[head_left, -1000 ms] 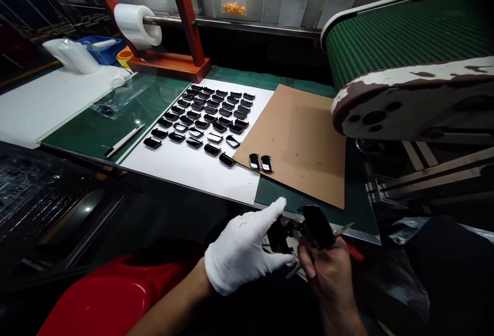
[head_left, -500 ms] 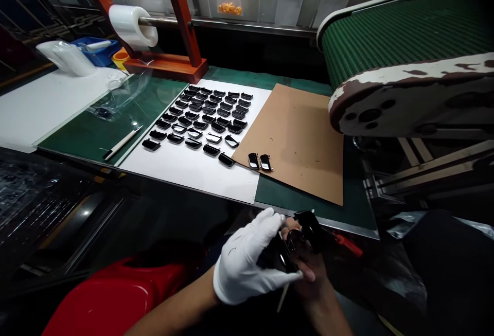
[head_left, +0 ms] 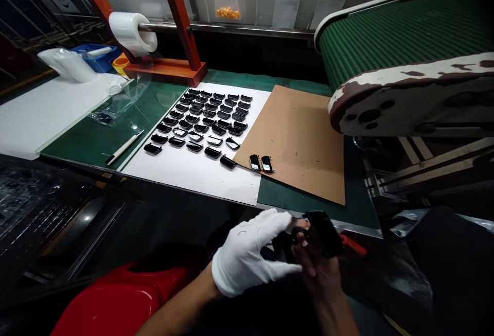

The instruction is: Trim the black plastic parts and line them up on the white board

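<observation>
My left hand point(head_left: 252, 253), in a white glove, is curved with fingers and thumb around a dark glossy piece point(head_left: 284, 246) in front of the table edge. Close beside it, my bare right hand point(head_left: 312, 264) has its fingers bent around a black, flat, glossy part point(head_left: 326, 234). A dark ring shape point(head_left: 299, 233) shows at the right fingers; what it belongs to cannot be made out. Several small black glossy parts point(head_left: 200, 128) lie in rows on a white sheet point(head_left: 200, 179). Two like them point(head_left: 266, 163) lie on brown cardboard point(head_left: 301, 135).
A green conveyor belt point(head_left: 401, 32) overhangs the right side. At the back left, a film roll point(head_left: 129, 32) hangs on an orange stand point(head_left: 165, 71). A white pen-like tool point(head_left: 123, 148) lies on the green mat. A red stool point(head_left: 108, 305) and red handle point(head_left: 353, 245) are lower down.
The black part at my right hand has turned to show more of its flat face and shifted slightly right. My left hand's fingers have moved a little. The parts on the table stay put.
</observation>
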Demonstrator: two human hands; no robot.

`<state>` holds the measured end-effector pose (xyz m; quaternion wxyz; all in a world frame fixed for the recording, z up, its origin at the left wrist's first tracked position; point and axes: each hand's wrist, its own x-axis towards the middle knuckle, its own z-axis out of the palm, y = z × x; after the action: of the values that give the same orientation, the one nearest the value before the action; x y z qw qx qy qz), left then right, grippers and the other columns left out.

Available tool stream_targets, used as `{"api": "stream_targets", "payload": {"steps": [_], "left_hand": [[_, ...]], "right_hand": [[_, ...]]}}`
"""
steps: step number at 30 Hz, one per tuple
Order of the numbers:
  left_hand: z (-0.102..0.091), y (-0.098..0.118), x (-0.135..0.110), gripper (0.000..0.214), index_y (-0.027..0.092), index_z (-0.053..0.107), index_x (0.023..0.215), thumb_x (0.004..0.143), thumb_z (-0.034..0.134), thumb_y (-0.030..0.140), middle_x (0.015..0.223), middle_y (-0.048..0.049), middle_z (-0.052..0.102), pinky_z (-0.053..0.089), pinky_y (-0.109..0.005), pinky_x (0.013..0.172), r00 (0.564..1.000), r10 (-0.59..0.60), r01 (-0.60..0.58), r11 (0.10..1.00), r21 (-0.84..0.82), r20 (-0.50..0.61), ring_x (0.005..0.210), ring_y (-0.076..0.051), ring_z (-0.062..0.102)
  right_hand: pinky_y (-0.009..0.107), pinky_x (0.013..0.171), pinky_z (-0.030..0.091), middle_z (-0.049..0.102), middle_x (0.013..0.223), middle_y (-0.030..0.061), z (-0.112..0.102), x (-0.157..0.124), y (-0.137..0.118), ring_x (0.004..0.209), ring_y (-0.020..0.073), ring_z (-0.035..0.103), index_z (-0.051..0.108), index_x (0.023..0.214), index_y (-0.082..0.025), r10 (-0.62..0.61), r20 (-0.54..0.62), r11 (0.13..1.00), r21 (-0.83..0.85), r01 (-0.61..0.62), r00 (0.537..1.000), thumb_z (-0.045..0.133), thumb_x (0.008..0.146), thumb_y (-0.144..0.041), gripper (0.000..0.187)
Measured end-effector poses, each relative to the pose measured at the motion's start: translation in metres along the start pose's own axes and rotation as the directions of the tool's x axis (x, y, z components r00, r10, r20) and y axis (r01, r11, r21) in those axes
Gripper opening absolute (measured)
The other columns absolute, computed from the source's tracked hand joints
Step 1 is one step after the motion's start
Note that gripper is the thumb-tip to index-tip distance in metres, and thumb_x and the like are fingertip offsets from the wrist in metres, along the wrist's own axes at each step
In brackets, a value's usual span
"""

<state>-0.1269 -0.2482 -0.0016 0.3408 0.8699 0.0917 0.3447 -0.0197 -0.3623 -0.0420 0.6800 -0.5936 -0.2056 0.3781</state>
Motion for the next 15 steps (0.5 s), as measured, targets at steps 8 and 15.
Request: {"api": "stream_targets", "payload": {"steps": [8,15], "left_hand": [[-0.018,-0.001,0.021,0.054,0.023,0.059,0.114,0.066,0.077,0.038,0.105,-0.0019,0.069,0.051,-0.026,0.084,0.786,-0.151,0.183,0.983,0.008,0.599,0.095,-0.019,0.064],[0.003,0.0,0.029,0.031,0.023,0.065,0.094,0.068,0.073,0.038,0.082,0.0021,0.067,0.048,-0.021,0.067,0.649,-0.127,0.202,0.979,-0.009,0.75,0.073,-0.015,0.064]], "right_hand": [[0.018,0.034,0.025,0.045,0.05,-0.0065,-0.032,-0.004,-0.041,0.038,0.0043,0.035,0.059,0.062,-0.018,0.127,0.156,0.972,-0.216,-0.091,0.98,0.076,0.065,-0.029,0.02],[0.022,0.045,0.03,0.057,0.055,-0.0014,-0.021,-0.013,-0.052,0.049,0.0091,0.042,0.068,0.068,-0.02,0.197,0.147,0.82,-0.566,-0.081,0.969,0.063,0.076,-0.04,0.023]]}}
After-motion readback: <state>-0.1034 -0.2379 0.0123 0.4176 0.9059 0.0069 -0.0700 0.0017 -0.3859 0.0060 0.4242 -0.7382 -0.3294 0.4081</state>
